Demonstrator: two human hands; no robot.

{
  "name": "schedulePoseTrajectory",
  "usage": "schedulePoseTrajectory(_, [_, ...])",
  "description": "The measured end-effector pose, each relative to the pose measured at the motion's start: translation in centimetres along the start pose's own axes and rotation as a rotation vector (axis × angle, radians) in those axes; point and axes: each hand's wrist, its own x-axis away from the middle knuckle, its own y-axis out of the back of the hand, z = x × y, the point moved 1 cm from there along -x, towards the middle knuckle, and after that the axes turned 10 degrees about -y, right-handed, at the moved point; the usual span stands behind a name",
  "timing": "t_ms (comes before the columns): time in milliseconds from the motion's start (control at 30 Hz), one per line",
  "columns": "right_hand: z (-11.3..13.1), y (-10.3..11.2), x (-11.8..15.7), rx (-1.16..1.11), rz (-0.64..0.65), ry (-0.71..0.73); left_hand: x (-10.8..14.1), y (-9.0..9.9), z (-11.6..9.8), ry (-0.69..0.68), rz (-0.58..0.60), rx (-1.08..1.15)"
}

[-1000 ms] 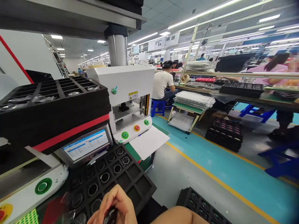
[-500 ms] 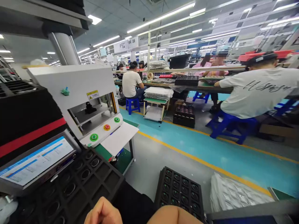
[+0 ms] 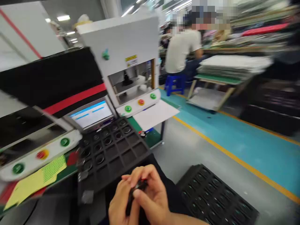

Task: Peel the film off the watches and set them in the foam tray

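Observation:
Both hands meet low in the middle of the head view, over my dark-clothed lap. Between them is a small black part point(image 3: 140, 185) with a bit of red at its top edge; fingers cover most of it, so its kind is unclear. My left hand point(image 3: 123, 198) closes round its left side. On the other side, my right hand point(image 3: 153, 193) grips it with thumb and fingers. Just beyond lies a black foam tray point(image 3: 114, 168), its far and left pockets holding round dark pieces with shiny rims, its nearer pockets bare.
A white press point(image 3: 122, 43) with green and red buttons stands ahead, beside a small screen point(image 3: 93, 114). Another button panel point(image 3: 42, 154) and yellow paper point(image 3: 37, 181) are at left. A filled black tray point(image 3: 215, 197) sits low right. A person point(image 3: 182, 50) sits on a blue stool point(image 3: 174, 84).
My view has swung left and down, bringing the near button panel and yellow paper into sight. Both hands now show together on the small black part, which was not visible before.

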Motion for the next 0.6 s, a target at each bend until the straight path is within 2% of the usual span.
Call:
schedulePoseTrajectory(100, [-1.1, 1.2, 0.1, -0.002, 0.054, -0.088, -0.6, -0.7, 0.2, 0.000, 0.004, 0.076])
schedulePoseTrajectory(200, [-2.4, 1.8, 0.0, 0.104, 0.091, -0.203, -0.5, -1.0, 1.1, 0.143, -0.049, 0.120])
schedulePoseTrajectory(367, [-3.5, 2.3, -0.7, 0.176, -0.012, -0.267, 0.5, -1.2, 2.3, 0.243, 0.028, 0.176])
schedulePoseTrajectory(467, [-3.9, 2.5, -1.2, 0.175, -0.070, -0.309, 0.5, -1.2, 3.1, 0.239, 0.062, 0.134])
schedulePoseTrajectory(600, [-3.9, 2.8, -2.1, 0.191, -0.088, -0.362, -0.2, -1.2, 4.0, 0.129, 0.121, 0.030])
